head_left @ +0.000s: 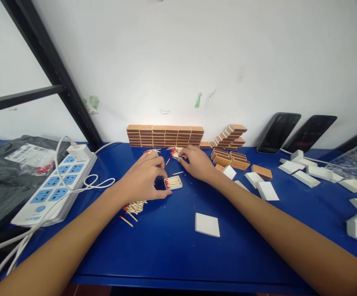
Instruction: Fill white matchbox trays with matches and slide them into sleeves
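My left hand [144, 176] rests on the blue table [172, 242], its fingers curled around the left side of a small white tray of matches [173, 182]. My right hand [197, 162] reaches past the tray and pinches at a loose heap of red-tipped matches [175, 152] near the wall. Another pile of loose matches [134, 206] lies under my left wrist. A neat wall of stacked brown matchboxes [165, 136] stands against the white wall behind both hands.
More brown matchboxes [230, 137] lean and lie scattered to the right. White empty inner trays [207, 224] are spread over the table's right half. A white and blue power strip [58, 183] with cable lies left, beside a grey bag [8, 172]. Two dark phones [279, 132] lean on the wall.
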A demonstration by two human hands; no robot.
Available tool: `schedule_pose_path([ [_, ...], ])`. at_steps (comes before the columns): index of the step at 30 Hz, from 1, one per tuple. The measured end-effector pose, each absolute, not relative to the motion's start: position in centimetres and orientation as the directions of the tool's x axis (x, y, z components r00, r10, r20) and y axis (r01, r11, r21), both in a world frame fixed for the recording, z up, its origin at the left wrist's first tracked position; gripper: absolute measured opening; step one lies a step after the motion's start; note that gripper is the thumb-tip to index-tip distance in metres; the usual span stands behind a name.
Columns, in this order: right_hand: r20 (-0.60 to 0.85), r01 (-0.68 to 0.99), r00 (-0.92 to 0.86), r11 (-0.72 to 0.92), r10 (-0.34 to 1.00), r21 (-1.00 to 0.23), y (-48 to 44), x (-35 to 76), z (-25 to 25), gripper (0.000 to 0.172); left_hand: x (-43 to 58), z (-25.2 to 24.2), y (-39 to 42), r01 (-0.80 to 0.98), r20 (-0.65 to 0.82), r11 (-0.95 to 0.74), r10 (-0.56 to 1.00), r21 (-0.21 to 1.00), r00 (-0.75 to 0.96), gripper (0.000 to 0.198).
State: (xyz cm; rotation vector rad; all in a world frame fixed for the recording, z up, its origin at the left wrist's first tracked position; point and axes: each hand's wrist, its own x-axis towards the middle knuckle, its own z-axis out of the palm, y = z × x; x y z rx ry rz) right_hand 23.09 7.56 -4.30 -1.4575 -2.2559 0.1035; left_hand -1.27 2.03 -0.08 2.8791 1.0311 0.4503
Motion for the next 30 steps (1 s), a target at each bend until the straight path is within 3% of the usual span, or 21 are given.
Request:
schedule_pose_path([
  [15,0.308,0.832,-0.341,0.438,0.888,-0.34,7.9,23.5,-4.1,0.012,-1.3,0.0,2.1,0.606,0.252,-0.782,0.622,0.149,0.741,0.028],
  [24,0.188,0.71,-0.518,0.542,0.834,-0.45,5.5,24.3,-2.2,0.011,-1.3,0.2,2.1,0.599,0.242,-0.785,0.619,0.159,0.747,0.027],
  [30,0.149,0.711,-0.552,0.556,0.821,-0.43,5.0,23.8,-2.3,0.006,-1.3,0.0,2.2,0.593,0.256,-0.791,0.61,0.149,0.749,0.027],
])
